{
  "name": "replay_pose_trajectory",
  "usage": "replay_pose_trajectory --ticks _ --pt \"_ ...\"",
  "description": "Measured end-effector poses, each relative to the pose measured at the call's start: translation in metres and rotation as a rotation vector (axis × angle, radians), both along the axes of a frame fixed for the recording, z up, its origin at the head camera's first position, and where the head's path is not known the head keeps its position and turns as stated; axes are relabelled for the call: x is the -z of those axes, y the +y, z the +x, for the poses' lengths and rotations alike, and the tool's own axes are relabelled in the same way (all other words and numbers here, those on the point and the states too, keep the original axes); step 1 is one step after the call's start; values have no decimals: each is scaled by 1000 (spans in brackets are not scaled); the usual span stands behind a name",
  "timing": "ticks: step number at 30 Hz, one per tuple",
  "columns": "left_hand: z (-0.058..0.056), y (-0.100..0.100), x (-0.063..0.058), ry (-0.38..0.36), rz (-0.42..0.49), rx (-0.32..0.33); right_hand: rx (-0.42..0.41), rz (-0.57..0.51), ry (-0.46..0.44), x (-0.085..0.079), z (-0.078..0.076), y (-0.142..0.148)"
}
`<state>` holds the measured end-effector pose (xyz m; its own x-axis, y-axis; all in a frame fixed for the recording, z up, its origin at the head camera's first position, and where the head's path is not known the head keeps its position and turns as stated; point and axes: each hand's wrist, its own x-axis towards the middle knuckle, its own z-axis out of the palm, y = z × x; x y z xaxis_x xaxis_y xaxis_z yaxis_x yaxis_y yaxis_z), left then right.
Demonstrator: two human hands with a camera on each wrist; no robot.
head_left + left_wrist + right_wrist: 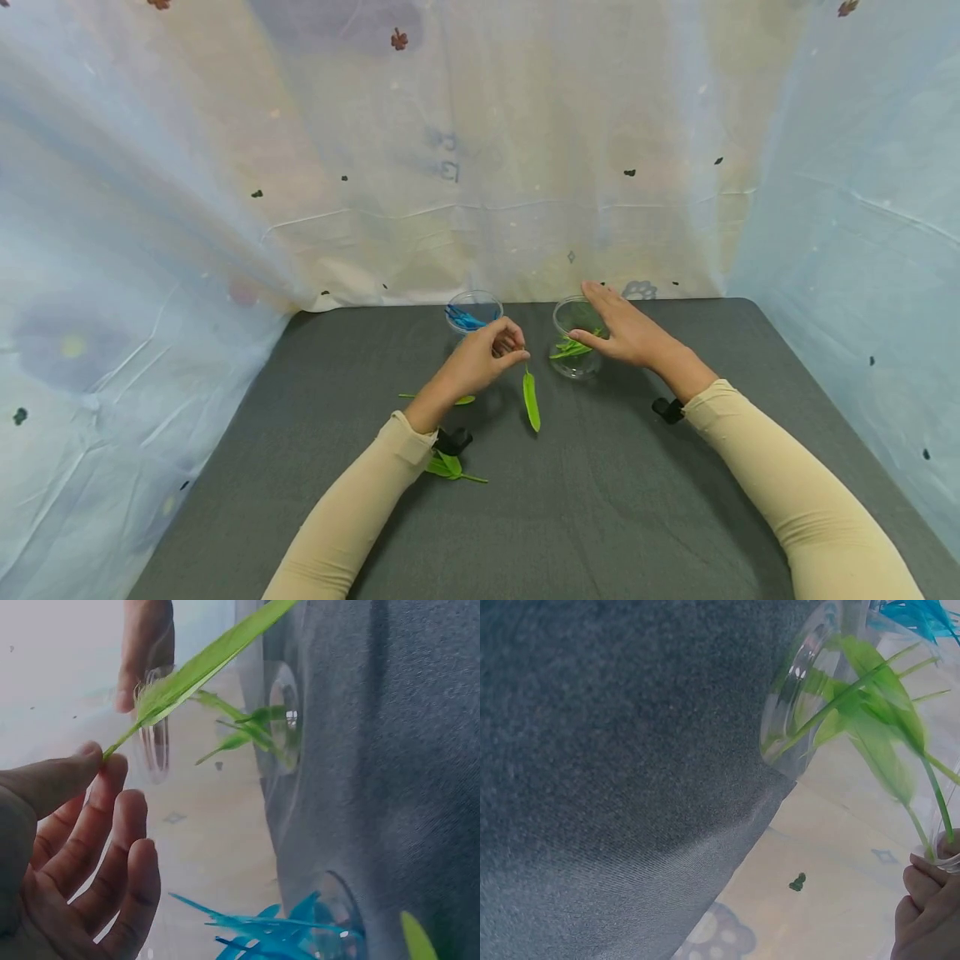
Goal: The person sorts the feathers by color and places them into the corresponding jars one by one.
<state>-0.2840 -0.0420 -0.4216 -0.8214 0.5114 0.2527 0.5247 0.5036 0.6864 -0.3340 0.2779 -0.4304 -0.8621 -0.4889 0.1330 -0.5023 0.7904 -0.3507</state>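
Observation:
My left hand [480, 358] pinches a green feather [531, 402] by its quill between thumb and forefinger. In the head view the feather hangs with its vane downward, above the table and left of a clear jar [583, 370]. The other left fingers are loosely bent in the left wrist view. My right hand [630, 329] holds that jar at its rim, thumb on the near side and fingers toward the far side. Several green feathers [877, 712] lean inside the jar, seen through its wall in the right wrist view.
A second clear jar [480, 293] with blue feathers [465, 317] stands behind my left hand. Green feathers [450, 467] lie on the grey table [600, 517] beside and partly under my left forearm; another green feather [465, 400] lies farther back. A patterned curtain [525, 167] hangs behind the table.

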Motion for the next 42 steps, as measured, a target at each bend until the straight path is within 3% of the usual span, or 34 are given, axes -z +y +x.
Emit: replay_pose_trajectory --ticks 6,13,31,42 --pt "0 -2 -11 55 35 -49 -5 -5 -4 0 0 1" --pt "-1 -5 -24 79 78 -62 1 -26 -19 -1 2 1" --pt "-9 -9 -45 124 212 -133 -12 -39 -25 0 2 1" --pt "-13 2 -54 177 272 -150 2 -50 -22 -1 3 0"
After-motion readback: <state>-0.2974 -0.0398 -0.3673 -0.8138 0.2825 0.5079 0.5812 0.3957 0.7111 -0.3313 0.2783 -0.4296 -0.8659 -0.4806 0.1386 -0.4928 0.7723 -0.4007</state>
